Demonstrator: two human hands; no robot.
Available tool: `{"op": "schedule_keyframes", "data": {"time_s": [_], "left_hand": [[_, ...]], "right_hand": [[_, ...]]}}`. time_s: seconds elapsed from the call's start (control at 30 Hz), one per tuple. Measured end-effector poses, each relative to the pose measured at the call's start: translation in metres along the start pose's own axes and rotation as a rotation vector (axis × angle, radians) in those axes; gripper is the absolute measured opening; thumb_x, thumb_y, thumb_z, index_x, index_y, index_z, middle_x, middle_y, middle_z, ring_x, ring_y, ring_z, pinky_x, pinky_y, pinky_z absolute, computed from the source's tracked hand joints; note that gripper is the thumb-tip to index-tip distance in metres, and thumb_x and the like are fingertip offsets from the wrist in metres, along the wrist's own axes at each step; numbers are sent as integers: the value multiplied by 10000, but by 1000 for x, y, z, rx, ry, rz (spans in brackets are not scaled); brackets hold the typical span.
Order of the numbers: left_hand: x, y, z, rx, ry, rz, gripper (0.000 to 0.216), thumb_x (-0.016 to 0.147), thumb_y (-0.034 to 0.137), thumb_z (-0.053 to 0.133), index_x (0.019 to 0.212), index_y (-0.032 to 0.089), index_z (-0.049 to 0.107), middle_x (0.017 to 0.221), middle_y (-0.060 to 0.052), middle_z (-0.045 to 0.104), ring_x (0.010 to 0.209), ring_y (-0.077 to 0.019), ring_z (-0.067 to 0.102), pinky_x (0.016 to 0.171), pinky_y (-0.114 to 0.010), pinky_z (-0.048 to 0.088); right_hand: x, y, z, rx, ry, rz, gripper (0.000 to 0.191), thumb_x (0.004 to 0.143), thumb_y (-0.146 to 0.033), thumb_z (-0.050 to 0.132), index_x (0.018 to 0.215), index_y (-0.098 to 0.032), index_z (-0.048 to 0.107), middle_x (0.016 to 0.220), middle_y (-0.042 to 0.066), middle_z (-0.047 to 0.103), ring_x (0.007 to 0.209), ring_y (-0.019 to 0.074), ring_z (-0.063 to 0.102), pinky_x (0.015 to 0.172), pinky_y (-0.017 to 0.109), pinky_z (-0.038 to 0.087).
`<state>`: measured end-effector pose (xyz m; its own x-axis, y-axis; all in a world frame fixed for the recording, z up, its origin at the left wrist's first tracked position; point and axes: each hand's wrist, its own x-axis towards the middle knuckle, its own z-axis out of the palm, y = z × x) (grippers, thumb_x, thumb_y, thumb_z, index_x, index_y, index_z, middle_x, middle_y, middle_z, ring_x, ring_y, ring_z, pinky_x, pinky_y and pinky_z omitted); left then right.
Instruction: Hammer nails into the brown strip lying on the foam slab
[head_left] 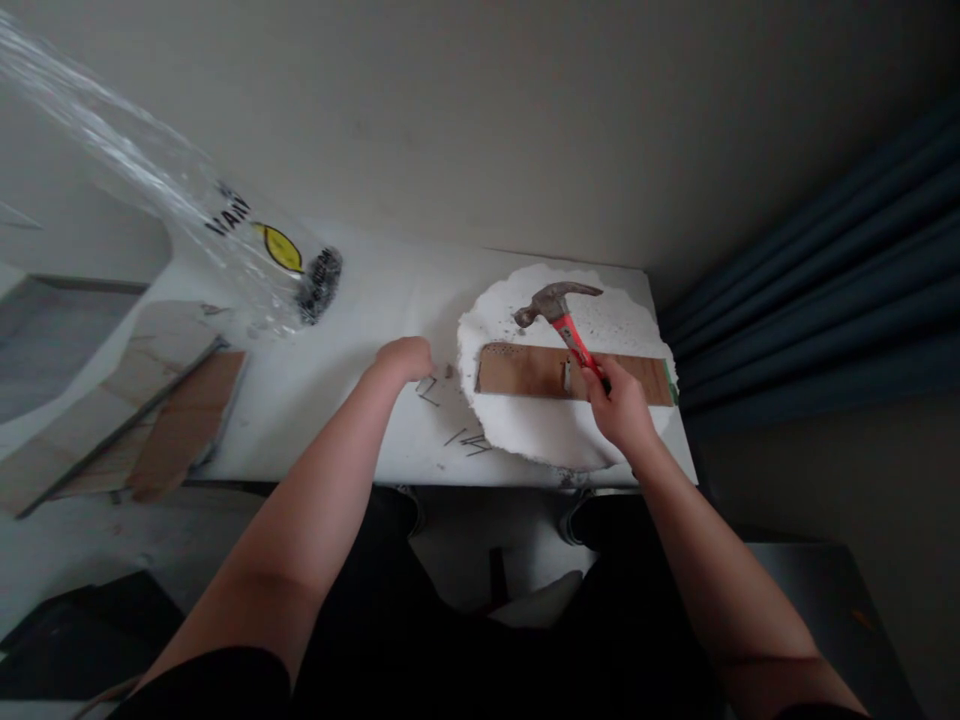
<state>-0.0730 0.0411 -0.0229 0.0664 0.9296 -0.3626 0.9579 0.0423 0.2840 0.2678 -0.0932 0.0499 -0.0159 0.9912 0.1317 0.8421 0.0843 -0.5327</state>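
Observation:
My right hand (621,402) is wrapped round the lower end of the red handle of a claw hammer (568,328). The hammer's dark metal head is raised toward the wall side, over a torn-edged white sheet (536,430). Under the hammer, a brown wooden strip (525,370) lies across that sheet, with a small mark or piece near its middle. My left hand (407,358) is closed at the tabletop, left of the sheet; whatever its fingers hold is hidden. Bent nails (427,390) lie just below it, and several loose nails (472,442) are closer to me.
A white table (360,290) runs along the wall. On its left are a clear plastic bag (172,180) with a yellow logo, a dark wiry clump (319,287) and broken wood panels (187,420). Blue curtains (825,260) hang at the right.

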Motion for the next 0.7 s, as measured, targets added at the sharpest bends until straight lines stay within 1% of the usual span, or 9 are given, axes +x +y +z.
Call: {"op": "schedule_keyframes", "data": {"time_s": [0.07,0.2,0.27,0.33,0.43,0.5,0.53,0.6,0.7], "left_hand": [[2,-12,8,52,-53,-20,275,513,338,791,511,222,542,641,-107,654,861,-375,697,771,-423,510],[9,-28,28,41,-20,24,348,458,419,814,479,223,528,554,-91,625,782,-335,706,708,-360,513],[10,-30,35,27,-9,62,357,455,445,823,478,223,545,528,-86,612,738,-320,705,682,-343,510],[7,-27,38,67,-30,73,316,475,445,826,527,219,612,568,-100,647,739,-319,708,677,-341,513],[0,-15,35,223,-131,24,267,562,384,802,737,190,746,801,-167,748,848,-337,720,717,-348,521],[-5,-6,29,308,-209,-3,300,641,338,764,887,168,783,975,-204,762,942,-340,716,758,-341,519],[-8,-2,26,331,-232,-6,312,671,322,746,939,167,788,1028,-206,759,978,-337,712,776,-335,515],[-12,3,20,349,-250,-2,327,687,303,737,983,177,793,1070,-194,757,1010,-335,704,802,-335,508],[-18,11,16,291,-288,83,297,652,328,760,912,189,801,968,-146,771,925,-317,709,794,-340,501]], "right_hand": [[4,3,-1,-48,-5,26,461,1025,-438,378,1248,-152,662,997,138,758,857,273,689,760,348,468],[8,3,-5,-222,-53,88,436,1026,-422,405,1305,-196,652,1047,146,759,895,308,696,773,371,462],[9,3,-5,-290,-88,103,427,1027,-409,416,1330,-211,644,1060,146,761,906,320,701,776,379,466],[10,4,-3,-333,-119,110,430,1030,-404,420,1356,-218,630,1065,144,762,914,322,705,782,382,473],[11,4,0,-370,-151,115,451,1036,-416,410,1392,-220,607,1069,143,763,919,318,710,788,381,485],[11,5,1,-381,-161,111,460,1038,-423,408,1399,-216,603,1071,145,763,926,321,711,795,385,490],[12,5,1,-384,-164,109,461,1038,-424,406,1399,-214,604,1074,146,762,932,324,711,800,389,492],[12,5,2,-383,-165,106,463,1041,-424,398,1397,-210,605,1085,149,761,947,328,710,813,398,495],[13,6,2,-373,-167,102,465,1046,-427,383,1394,-211,605,1098,151,759,960,330,708,825,405,496]]}}
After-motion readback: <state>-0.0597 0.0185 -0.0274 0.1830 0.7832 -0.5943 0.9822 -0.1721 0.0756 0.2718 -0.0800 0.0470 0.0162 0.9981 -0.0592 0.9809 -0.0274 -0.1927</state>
